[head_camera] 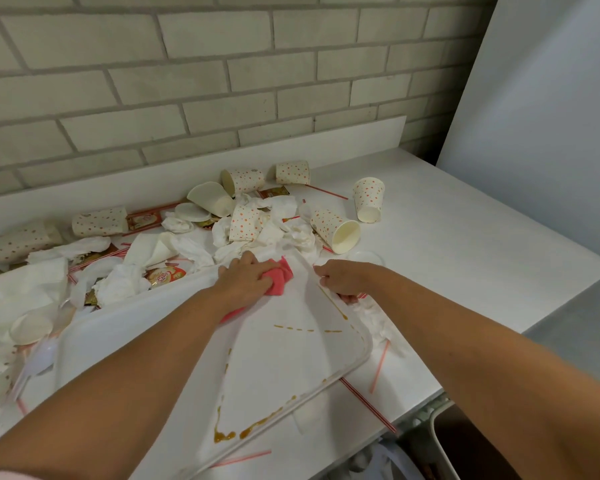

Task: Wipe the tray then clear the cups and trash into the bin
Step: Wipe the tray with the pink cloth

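- At the far end of the tray (284,368), my left hand (245,277) is bunched down on the pink cloth (281,275), fingers curled into it and pressing it onto the tray floor.
- On the tray's far right rim, my right hand (347,277) grips the edge with fingers hooked round it, and I take that as steadying.
- The step in hand is the wipe, and I judge it far from done. Brown sauce streaks (224,434) run down the tray's right rim, in dashes across its middle, and pool thickest at its near corner.
- The next move calls for drawing the cloth toward me over the dashes, then along the near edge into that pool, pressing firmly. The right hand should hold so the tray does not skid.
- Beyond the tray's far end, the dotted cups (335,232) lie tipped among crumpled napkins (118,282) and sachets (167,273) on the tabletop (465,258). None of these is cleared yet.
- Striped straws (368,403) lie beside the tray's near right edge.
- Below the tabletop, near right of the tray, I see what I take for the bin (444,441), though only a corner shows.
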### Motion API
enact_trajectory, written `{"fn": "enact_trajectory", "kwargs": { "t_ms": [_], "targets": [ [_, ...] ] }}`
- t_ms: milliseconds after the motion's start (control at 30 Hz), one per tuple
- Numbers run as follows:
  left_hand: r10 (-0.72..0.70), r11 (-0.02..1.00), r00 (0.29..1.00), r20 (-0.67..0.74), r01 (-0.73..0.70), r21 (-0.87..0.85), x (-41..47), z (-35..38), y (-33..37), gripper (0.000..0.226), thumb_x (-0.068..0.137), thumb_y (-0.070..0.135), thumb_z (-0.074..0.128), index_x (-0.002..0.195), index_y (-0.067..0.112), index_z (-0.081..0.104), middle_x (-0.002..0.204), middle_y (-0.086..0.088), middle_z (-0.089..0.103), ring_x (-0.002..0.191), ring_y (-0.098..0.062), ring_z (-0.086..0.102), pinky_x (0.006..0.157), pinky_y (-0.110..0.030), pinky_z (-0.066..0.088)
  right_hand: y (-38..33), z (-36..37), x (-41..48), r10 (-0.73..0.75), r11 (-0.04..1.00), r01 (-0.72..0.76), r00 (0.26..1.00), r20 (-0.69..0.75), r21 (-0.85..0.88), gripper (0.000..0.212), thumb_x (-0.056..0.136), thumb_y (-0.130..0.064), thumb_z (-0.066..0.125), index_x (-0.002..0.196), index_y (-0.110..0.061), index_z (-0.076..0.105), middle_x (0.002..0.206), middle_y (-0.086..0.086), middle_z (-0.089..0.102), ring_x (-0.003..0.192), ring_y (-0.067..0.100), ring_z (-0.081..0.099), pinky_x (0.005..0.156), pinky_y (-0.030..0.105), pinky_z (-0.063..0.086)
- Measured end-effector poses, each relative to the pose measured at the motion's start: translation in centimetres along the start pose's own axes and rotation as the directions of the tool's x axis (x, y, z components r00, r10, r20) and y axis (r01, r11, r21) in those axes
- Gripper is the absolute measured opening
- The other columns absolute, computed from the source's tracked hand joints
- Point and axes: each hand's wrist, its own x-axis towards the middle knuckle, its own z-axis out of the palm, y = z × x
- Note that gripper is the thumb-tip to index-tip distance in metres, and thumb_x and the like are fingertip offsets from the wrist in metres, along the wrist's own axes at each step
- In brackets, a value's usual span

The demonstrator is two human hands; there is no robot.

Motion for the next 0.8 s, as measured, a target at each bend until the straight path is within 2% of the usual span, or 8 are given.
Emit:
{"fn": "enact_trajectory", "kwargs": {
  "t_ms": [67, 167, 333, 533, 600, 667, 733, 800],
  "targets": [
    [-0.032, 0.999, 0.999, -0.019, 0.033, 0.044, 0.5, 0.4, 1.0, 0.041, 0.097, 0.03, 0.033, 0.136, 0.04, 0.04, 0.123, -0.007, 0.038, 0.119, -0.028, 0.037, 0.104, -0.045, 0.024, 0.1, -0.2, 0.3, 0.013, 1.0, -0.013, 0.998, 0.053, 0.0, 0.046, 0.097, -0.004, 0.025, 0.143, -0.011, 0.026, 0.055, 0.007, 0.041, 0.043, 0.016, 0.036, 0.045, 0.022, 0.032],
    [0.015, 0.999, 1.0, -0.018, -0.014, 0.051, 0.6, 1.0, 3.1, 0.04, 0.098, 0.03, 0.031, 0.136, 0.039, 0.039, 0.122, -0.008, 0.038, 0.115, -0.028, 0.038, 0.102, -0.043, 0.026, 0.1, 0.0, 0.6, 0.016, 1.0, -0.017, 0.999, 0.04, 0.026, 0.046, 0.099, -0.008, 0.023, 0.144, -0.016, 0.024, 0.054, 0.007, 0.04, 0.041, 0.016, 0.035, 0.041, 0.018, 0.03],
    [0.097, 0.99, 0.995, -0.008, -0.096, 0.103, -0.8, 2.1, 4.9, 0.043, 0.097, 0.029, 0.03, 0.139, 0.039, 0.035, 0.119, -0.006, 0.038, 0.113, -0.026, 0.038, 0.098, -0.04, 0.027, 0.1, 0.3, 0.7, -0.011, 0.994, 0.01, 1.0, 0.012, 0.106, 0.04, 0.102, -0.013, 0.023, 0.141, -0.011, 0.034, 0.052, 0.005, 0.037, 0.024, 0.008, 0.033, 0.032, 0.013, 0.027],
    [0.273, 0.962, 0.953, 0.131, -0.273, -0.013, -3.6, 1.2, 2.2, 0.047, 0.095, 0.022, 0.039, 0.135, 0.046, 0.039, 0.112, 0.001, 0.037, 0.104, -0.016, 0.036, 0.096, -0.034, 0.024, 0.2, 0.4, 0.6, -0.005, 0.999, 0.004, 1.0, 0.007, 0.036, 0.059, 0.096, -0.002, 0.023, 0.151, -0.021, 0.013, 0.053, 0.007, 0.042, 0.04, 0.015, 0.036, 0.037, 0.019, 0.031],
    [0.226, 0.972, 0.97, 0.094, -0.218, -0.086, -3.6, 0.5, -0.1, 0.044, 0.094, 0.022, 0.044, 0.13, 0.046, 0.046, 0.109, 0.004, 0.038, 0.107, -0.017, 0.038, 0.095, -0.033, 0.025, 0.2, 0.4, 0.6, -0.009, 1.0, 0.009, 1.0, 0.003, -0.014, 0.062, 0.094, 0.0, 0.024, 0.151, -0.023, 0.012, 0.053, 0.008, 0.042, 0.037, 0.015, 0.036, 0.037, 0.019, 0.031],
    [0.102, 0.988, 0.995, 0.011, -0.1, -0.118, -3.3, 0.2, -2.2, 0.042, 0.094, 0.023, 0.045, 0.13, 0.044, 0.048, 0.107, 0.003, 0.037, 0.112, -0.021, 0.04, 0.097, -0.035, 0.026, 0.3, 0.5, 0.9, -0.012, 0.999, 0.012, 1.0, -0.001, -0.051, 0.063, 0.093, 0.001, 0.027, 0.15, -0.022, 0.014, 0.053, 0.007, 0.042, 0.029, 0.012, 0.036, 0.034, 0.017, 0.03],
    [0.014, 0.994, 0.999, -0.03, -0.017, -0.11, -2.9, 0.4, -2.7, 0.041, 0.095, 0.024, 0.042, 0.132, 0.041, 0.047, 0.107, 0.001, 0.035, 0.113, -0.023, 0.04, 0.099, -0.037, 0.026, 0.4, 0.7, 1.2, 0.0, 0.998, 0.0, 1.0, -0.005, -0.067, 0.064, 0.093, 0.003, 0.028, 0.15, -0.022, 0.014, 0.054, 0.008, 0.042, 0.024, 0.01, 0.035, 0.032, 0.016, 0.03],
    [0.0, 0.997, 1.0, -0.031, -0.002, -0.077, -2.6, 0.7, -1.5, 0.042, 0.096, 0.025, 0.039, 0.135, 0.039, 0.043, 0.113, -0.003, 0.036, 0.113, -0.025, 0.039, 0.1, -0.038, 0.027, 0.4, 0.7, 1.4, 0.011, 0.998, -0.011, 1.0, 0.004, -0.058, 0.067, 0.091, 0.006, 0.029, 0.15, -0.022, 0.014, 0.055, 0.009, 0.042, 0.021, 0.01, 0.034, 0.03, 0.013, 0.029]
  ]
}}
